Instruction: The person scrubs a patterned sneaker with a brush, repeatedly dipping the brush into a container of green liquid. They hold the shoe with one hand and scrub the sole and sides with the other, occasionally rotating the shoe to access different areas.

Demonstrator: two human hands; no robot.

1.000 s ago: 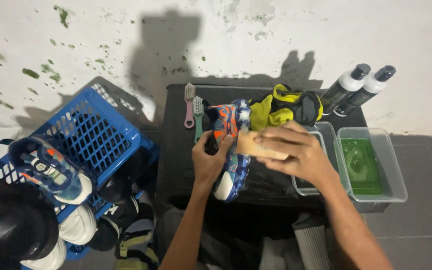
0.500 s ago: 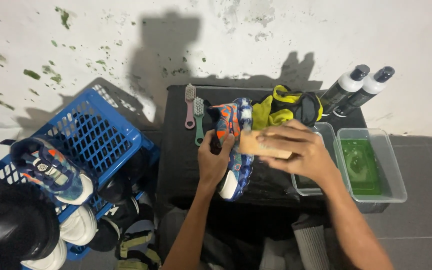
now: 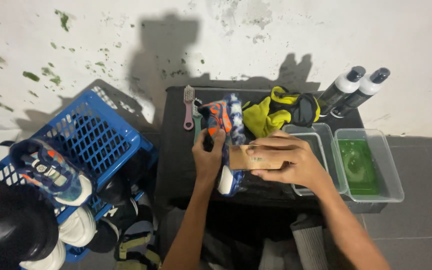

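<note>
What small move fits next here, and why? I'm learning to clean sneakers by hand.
Probably draw the wooden brush along the side of the sneaker in a short stroke. The right hand presses the brush flat against the shoe, and the left hand grips it steady on the black table, so it is braced for scrubbing.

Basket (image 3: 101,145) left of table (image 3: 176,150); tubs (image 3: 371,165) right; bottles (image 3: 356,90) behind.

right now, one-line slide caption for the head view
Left hand steadies a blue-and-orange sneaker on a black table while the right hand presses a wooden brush against it.
</note>
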